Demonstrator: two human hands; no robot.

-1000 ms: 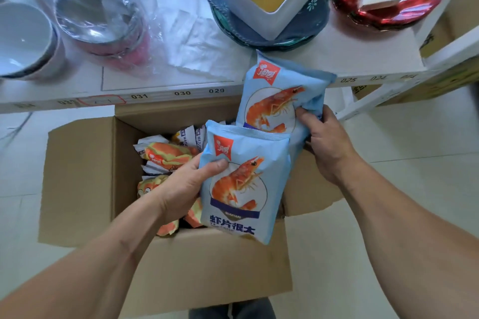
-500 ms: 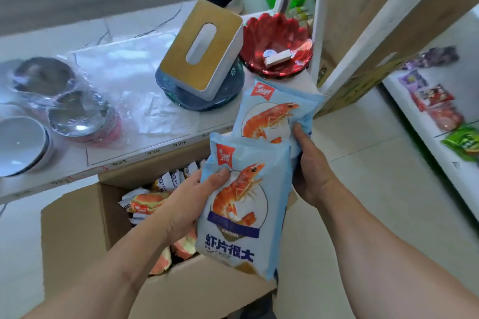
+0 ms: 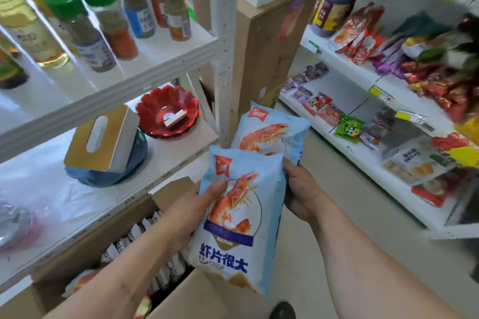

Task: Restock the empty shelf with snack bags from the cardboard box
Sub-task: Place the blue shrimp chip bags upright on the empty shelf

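Left hand [image 3: 197, 199] pinches the front shrimp bag [image 3: 233, 217], right hand [image 3: 300, 189] grips the rear bag [image 3: 272, 129]; carry both level toward the snack shelf [image 3: 363, 155].

Front snack bag [image 3: 241, 217]: pale blue with an orange prawn, a red logo and dark blue characters. Rear snack bag [image 3: 272, 132]: same print. Cardboard box [image 3: 191, 298]: plain brown. Bowl [image 3: 167, 111]: red, scalloped. Spice jars [image 3: 171, 5]: green caps. Shelf frame [image 3: 224, 41]: white.

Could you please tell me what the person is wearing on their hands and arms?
Nothing, as far as the frame shows. The left hand and right hand are bare, without gloves, rings or a watch, and both forearms are uncovered up to the picture's edge; no sleeve is in view.
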